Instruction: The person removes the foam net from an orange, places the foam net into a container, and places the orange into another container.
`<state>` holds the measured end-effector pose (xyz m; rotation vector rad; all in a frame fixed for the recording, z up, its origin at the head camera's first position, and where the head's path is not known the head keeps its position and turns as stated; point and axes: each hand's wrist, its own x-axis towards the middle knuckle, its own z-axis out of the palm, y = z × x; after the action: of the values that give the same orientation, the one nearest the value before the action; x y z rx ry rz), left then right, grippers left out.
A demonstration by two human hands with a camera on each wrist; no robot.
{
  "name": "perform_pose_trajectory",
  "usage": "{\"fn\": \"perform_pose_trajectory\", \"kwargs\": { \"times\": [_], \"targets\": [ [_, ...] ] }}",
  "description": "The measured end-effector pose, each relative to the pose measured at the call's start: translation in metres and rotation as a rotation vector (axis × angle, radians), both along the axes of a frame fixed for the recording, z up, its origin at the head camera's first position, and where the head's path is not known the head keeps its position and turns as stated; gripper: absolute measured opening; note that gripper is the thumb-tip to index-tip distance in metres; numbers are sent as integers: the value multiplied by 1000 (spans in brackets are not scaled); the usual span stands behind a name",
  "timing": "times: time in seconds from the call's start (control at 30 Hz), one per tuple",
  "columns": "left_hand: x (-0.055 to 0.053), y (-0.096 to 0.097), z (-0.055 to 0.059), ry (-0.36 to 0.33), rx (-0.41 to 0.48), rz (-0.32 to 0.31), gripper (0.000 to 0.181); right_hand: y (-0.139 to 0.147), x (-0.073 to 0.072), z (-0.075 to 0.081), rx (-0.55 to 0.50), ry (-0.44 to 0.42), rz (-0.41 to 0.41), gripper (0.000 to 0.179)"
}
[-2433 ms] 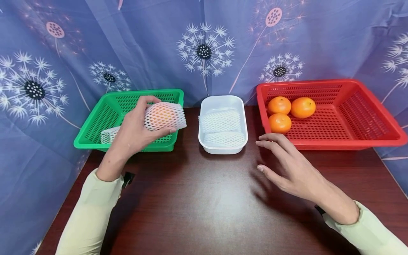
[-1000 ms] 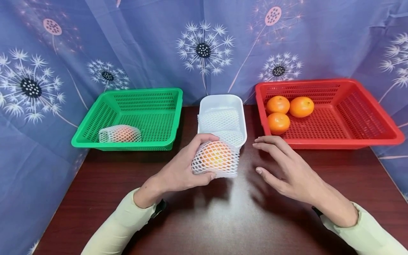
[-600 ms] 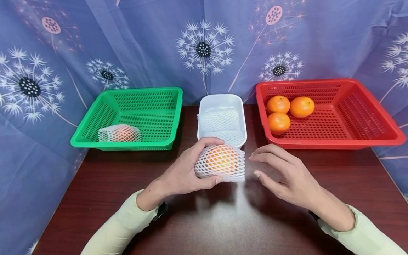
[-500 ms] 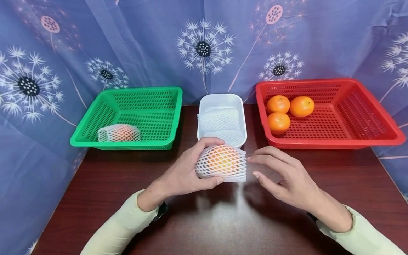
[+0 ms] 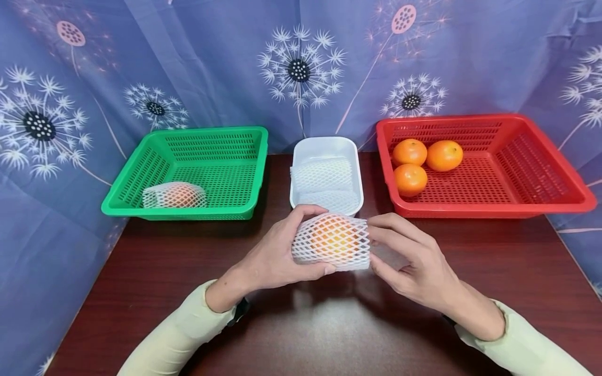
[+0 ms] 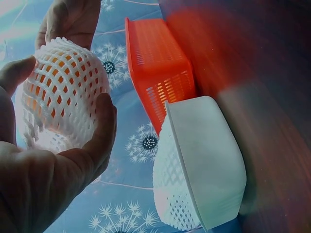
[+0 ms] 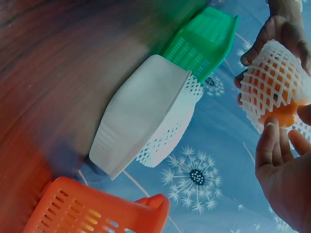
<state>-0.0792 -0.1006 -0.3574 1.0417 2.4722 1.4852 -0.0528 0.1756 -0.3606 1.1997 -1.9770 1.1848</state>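
Observation:
My left hand (image 5: pixel 277 256) grips an orange (image 5: pixel 336 237) wrapped in a white foam net (image 5: pixel 305 245), held above the table in front of the white tub. Its thumb lies along the near side and its fingers curve round the back. On the other side my right hand (image 5: pixel 418 261) has its fingertips and thumb right at the loose open end of the net, fingers gently bent. In the right wrist view part of the orange (image 7: pixel 282 115) shows bare at that end, beside the right fingertips (image 7: pixel 270 128).
A green basket (image 5: pixel 256 203) at left holds another netted orange (image 5: pixel 181 196). Foam nets (image 5: pixel 324 175) lie in the white tub (image 5: pixel 357 183) at centre. At right, a red basket (image 5: pixel 494 211) contains three bare oranges (image 5: pixel 444 155). A blue flowered cloth (image 5: pixel 211 62) hangs behind.
My left hand has brought the netted orange from over the green basket to the middle, then slightly right. My right hand has moved left until its fingertips meet the net's open end.

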Motion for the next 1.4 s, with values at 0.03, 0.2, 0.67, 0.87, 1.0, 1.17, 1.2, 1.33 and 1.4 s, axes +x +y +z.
{"fn": "perform_pose_trajectory", "kwargs": {
  "times": [0.03, 0.2, 0.67, 0.87, 1.0, 1.17, 1.2, 1.33, 1.4],
  "targets": [
    [0, 0, 0, -1, 3, -1, 83, -1, 0, 0, -2, 4, -3, 30],
    [-1, 1, 0, 1, 15, 0, 84, -5, -2, 2, -8, 21, 6, 34],
    [-2, 2, 2, 7, 43, 19, 83, -13, -6, 0, 9, 15, 0, 45],
    [-3, 3, 5, 39, 19, 37, 84, -17, -7, 0, 4, 1, 27, 50],
    [-3, 4, 6, 39, 15, 29, 84, -16, -7, -1, 21, -32, 30, 50],
    [-3, 5, 6, 37, 21, 24, 84, -17, -7, -3, 41, -63, 8, 55],
    [-3, 5, 6, 36, 23, 22, 84, -18, -7, -3, 43, -64, 0, 57],
    [-2, 6, 7, 36, 25, 10, 85, -19, -7, -5, 42, -46, -24, 59],
    [-2, 6, 8, 45, 22, 11, 85, -19, -7, -5, 41, -40, -29, 59]
  ]
}}
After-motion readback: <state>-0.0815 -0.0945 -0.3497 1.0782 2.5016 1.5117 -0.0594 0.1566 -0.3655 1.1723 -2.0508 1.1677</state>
